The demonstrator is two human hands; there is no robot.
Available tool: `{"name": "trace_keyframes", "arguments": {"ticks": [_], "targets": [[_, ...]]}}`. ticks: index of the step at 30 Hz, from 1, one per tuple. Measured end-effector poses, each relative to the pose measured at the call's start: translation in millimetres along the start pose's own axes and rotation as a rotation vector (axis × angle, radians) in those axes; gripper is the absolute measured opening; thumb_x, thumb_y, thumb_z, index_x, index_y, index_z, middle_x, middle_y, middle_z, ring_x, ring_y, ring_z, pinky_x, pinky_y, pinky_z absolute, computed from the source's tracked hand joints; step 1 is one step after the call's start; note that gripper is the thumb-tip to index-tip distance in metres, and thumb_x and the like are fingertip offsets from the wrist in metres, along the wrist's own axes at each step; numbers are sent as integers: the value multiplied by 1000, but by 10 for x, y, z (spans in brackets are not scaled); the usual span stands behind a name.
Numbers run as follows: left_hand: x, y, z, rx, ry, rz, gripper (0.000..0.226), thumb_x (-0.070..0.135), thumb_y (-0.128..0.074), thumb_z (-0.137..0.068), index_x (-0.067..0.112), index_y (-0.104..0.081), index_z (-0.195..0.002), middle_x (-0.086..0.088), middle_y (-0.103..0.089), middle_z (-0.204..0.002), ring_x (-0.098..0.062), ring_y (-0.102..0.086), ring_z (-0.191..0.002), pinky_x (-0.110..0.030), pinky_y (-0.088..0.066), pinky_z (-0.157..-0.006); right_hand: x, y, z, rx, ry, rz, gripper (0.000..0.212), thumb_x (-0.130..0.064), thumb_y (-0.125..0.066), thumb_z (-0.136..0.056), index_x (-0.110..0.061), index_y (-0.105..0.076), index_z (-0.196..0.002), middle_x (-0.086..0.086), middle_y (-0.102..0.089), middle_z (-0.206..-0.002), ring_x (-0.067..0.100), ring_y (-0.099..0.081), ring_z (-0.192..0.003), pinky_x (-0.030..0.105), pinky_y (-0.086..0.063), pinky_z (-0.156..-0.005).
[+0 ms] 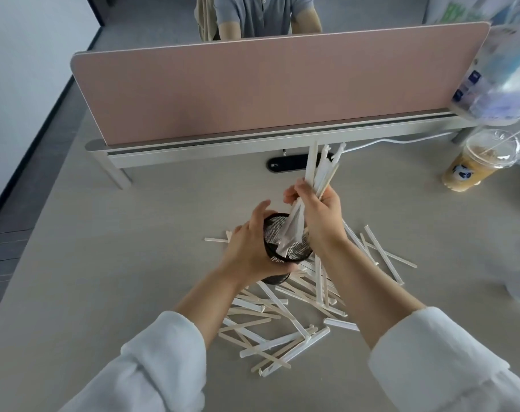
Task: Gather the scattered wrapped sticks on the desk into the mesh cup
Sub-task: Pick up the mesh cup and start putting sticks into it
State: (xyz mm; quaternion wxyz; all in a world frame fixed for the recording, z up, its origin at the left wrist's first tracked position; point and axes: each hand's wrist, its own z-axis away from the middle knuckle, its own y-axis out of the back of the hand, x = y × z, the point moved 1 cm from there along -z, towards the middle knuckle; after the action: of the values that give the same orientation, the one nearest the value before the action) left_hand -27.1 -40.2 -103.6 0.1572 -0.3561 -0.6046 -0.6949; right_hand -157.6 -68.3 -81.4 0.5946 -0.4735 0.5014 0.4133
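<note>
Head view: stick bundle within right hand fingers.

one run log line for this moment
left hand: holds mesh cup tilted | right hand: feeding bundle of sticks into cup | loose sticks: many on desk | task: unfinished

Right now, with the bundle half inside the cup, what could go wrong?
The left hand holds the mesh cup tilted, so sticks could slide out. The right hand grips the bundle near its middle; loose ones might slip. Many scattered sticks lie below and could be knocked.
</note>
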Motion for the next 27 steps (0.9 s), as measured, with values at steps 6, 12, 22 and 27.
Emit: {"name": "trace_keyframes", "arguments": {"ticks": [6,12,22,27], "targets": [[2,-7,-7,-34,26,76,113,34,-85,-51,22,-14,-138,4,-48,-134,-21,-48,-120,-34,-36,-105,34,26,42,-90,-29,35,12,-12,-60,-90,-20,-61,-80,0,-70,-89,6,-67,-86,25,-51,-87],[-41,-30,-6,53,94,163,102,34,-85,-51,22,-23,-131,3,-49,-128,-17,-49,-114,-31,-41,-97,29,134,40,-163,-43,49,30,-30,-49,-92,-18,-66,-70,4,-72,-101,23,-64,-109,37,-44,-102],[31,-153,-18,-7,57,84,103,35,-83,-53,29,-17,-133,6,-46,-131,-9,-45,-106,-25,-36,-92,-43,304,-6,76,-51,-129,32,-20,-33,-102,-23,-57,-81,-7,-66,-97,15,-59,-99,31,-41,-93],[16,-231,-41,75,170,13,107,37,-83,-51,28,-16,-134,-3,-43,-134,-26,-48,-115,-41,-44,-98,-204,502,-58,194,-104,-209,28,-19,-43,-99,-23,-63,-79,-14,-63,-88,3,-54,-92,28,-36,-98]]}}
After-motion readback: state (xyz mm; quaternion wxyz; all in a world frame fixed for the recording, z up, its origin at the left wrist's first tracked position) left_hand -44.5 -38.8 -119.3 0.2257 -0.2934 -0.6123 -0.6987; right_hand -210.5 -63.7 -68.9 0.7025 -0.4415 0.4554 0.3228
